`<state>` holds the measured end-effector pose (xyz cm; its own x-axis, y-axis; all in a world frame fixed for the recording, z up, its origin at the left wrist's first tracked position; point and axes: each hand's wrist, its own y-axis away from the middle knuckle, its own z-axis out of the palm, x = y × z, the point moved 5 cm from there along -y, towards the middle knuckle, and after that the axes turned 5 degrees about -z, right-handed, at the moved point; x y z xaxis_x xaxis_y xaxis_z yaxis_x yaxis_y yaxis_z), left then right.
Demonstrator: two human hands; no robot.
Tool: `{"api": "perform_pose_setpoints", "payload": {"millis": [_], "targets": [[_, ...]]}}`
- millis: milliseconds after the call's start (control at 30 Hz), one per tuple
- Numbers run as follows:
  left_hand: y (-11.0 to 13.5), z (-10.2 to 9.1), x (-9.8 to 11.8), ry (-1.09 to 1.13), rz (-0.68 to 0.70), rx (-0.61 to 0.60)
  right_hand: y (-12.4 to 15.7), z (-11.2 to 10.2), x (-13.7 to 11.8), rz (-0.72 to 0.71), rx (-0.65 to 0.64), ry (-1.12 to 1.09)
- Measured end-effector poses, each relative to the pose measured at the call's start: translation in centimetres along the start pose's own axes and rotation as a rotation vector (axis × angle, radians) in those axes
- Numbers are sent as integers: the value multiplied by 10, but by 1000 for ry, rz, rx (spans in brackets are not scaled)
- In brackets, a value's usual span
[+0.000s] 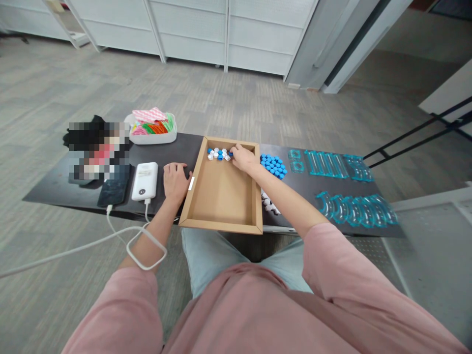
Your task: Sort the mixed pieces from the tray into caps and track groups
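A shallow cardboard tray [223,227] lies on the dark table in front of me. Small white and blue hexagonal pieces [220,155] form a cluster along its far end. My right hand [243,158] reaches into the far right corner, its fingertips pinched on a small blue piece beside the cluster, partly hidden by the fingers. Resting on the table just left of the tray, my left hand [176,181] has its fingers laid out and holds nothing. Right of the tray are a heap of blue hexagonal pieces [273,166] and some white pieces [270,203], partly covered by my right forearm.
Clear teal plastic parts [357,210] lie in rows on the right of the table [300,189]. To the left are a white power bank [145,182] with a cable, a dark phone [115,186] and a white bin [153,138] of colourful items. The cable loops over my left forearm.
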<state>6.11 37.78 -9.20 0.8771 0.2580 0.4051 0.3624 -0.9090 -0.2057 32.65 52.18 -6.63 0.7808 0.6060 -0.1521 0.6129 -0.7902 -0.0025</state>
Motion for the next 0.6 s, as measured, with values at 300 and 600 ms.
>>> {"api": "perform_pose_setpoints", "payload": {"millis": [300, 600], "targets": [[1, -3, 3, -8, -10, -14, 15, -12, -15, -72, -9, -100], [0, -4, 1, -21, 11, 8, 82, -64, 80, -14, 300, -364]]}}
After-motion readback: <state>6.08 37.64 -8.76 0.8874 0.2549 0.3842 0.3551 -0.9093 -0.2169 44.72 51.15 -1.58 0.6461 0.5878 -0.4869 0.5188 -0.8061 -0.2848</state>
